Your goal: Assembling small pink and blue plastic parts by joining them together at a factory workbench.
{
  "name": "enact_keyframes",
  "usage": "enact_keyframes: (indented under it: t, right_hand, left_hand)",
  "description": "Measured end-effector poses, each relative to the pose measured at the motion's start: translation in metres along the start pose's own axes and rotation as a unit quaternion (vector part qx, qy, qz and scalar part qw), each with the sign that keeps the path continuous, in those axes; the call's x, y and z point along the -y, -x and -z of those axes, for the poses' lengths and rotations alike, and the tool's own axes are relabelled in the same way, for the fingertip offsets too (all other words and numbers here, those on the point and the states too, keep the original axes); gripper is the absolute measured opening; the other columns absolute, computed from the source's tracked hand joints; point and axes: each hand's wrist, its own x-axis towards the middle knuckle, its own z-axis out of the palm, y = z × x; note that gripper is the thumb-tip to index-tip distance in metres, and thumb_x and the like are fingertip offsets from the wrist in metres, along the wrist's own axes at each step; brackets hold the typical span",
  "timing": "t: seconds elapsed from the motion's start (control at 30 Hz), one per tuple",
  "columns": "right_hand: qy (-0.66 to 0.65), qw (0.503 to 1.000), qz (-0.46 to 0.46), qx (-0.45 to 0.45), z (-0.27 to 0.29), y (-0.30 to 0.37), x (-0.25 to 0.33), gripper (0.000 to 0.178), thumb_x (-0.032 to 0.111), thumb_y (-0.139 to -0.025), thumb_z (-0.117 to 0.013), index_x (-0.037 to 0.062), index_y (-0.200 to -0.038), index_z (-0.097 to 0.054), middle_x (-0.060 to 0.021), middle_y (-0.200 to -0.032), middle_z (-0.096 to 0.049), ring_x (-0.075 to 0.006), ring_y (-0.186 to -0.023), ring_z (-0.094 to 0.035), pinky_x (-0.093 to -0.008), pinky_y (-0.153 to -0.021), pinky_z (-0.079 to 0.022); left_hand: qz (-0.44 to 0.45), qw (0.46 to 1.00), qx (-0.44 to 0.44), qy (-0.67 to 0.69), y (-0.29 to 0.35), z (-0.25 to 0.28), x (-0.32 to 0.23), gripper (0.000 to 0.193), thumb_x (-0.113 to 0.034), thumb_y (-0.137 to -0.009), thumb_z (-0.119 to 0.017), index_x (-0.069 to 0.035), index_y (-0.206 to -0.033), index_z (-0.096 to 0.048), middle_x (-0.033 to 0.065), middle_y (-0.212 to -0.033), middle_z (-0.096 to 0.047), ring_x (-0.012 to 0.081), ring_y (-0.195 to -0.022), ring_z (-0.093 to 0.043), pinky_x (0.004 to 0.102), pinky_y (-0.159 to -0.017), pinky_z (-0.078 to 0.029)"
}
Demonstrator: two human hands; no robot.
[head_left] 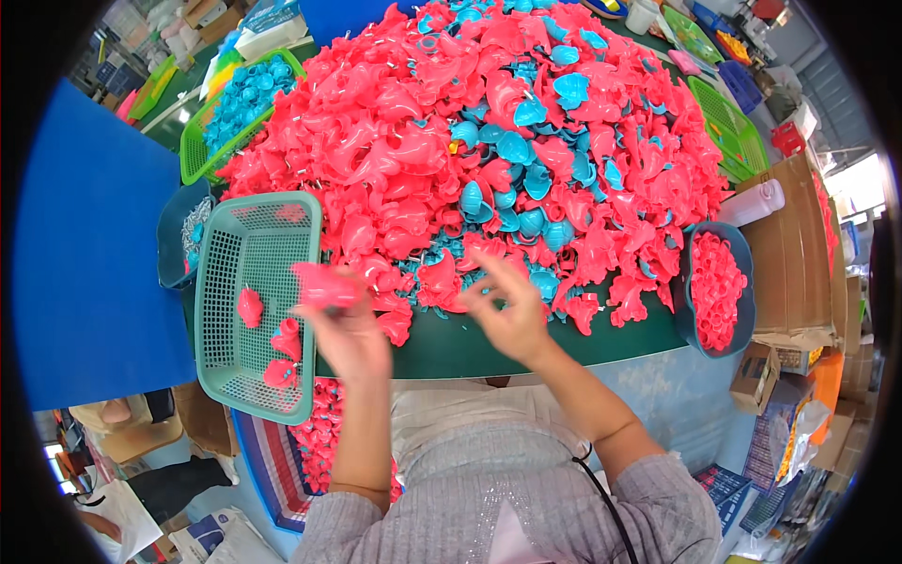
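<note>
Red piece (pixel 326 286) is pinched by the left hand (pixel 354 336), and the right hand (pixel 512 321) is loosely spread above the worktop's (pixel 442 352) near edge.

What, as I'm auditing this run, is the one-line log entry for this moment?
left hand: holds red piece | right hand: open, blurred, near pile | teal basket: red pieces inside

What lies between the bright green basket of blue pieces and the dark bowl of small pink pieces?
In the head view, a heap of pink and blue pieces fills that stretch.
</note>
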Motion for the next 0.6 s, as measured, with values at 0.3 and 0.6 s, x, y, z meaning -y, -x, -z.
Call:
enact_keyframes:
  t: [0.3, 0.6]
  right_hand:
    - [0.012, 0.991, 0.094, -0.094, 0.030, -0.002, -0.006, 0.017, 0.003, -0.092, -0.057, -0.0044, -0.106, -0.064, -0.0089, -0.101, -0.062, -0.0103, -0.077, -0.061, -0.0218, -0.068, -0.049]
    - [0.009, 0.992, 0.054, -0.111, 0.044, 0.022, -0.003, 0.017, 0.007, -0.094, -0.055, -0.0038, -0.101, -0.065, -0.0080, -0.096, -0.067, -0.0089, -0.074, -0.061, -0.0209, -0.063, -0.046]
  left_hand:
    - [0.148, 0.838, 0.525, 0.012, 0.081, -0.079, -0.061, 0.059, -0.067, -0.087, -0.044, -0.011, -0.097, -0.056, 0.0089, -0.089, -0.054, 0.0251, -0.081, -0.052, 0.0457, -0.081, -0.040]
    - [0.212, 0.714, 0.657, 0.114, 0.072, -0.146, -0.097, 0.050, -0.052, -0.089, -0.057, -0.006, -0.102, -0.071, 0.0017, -0.078, -0.056, 0.0165, -0.067, -0.048, 0.0331, -0.065, -0.032]
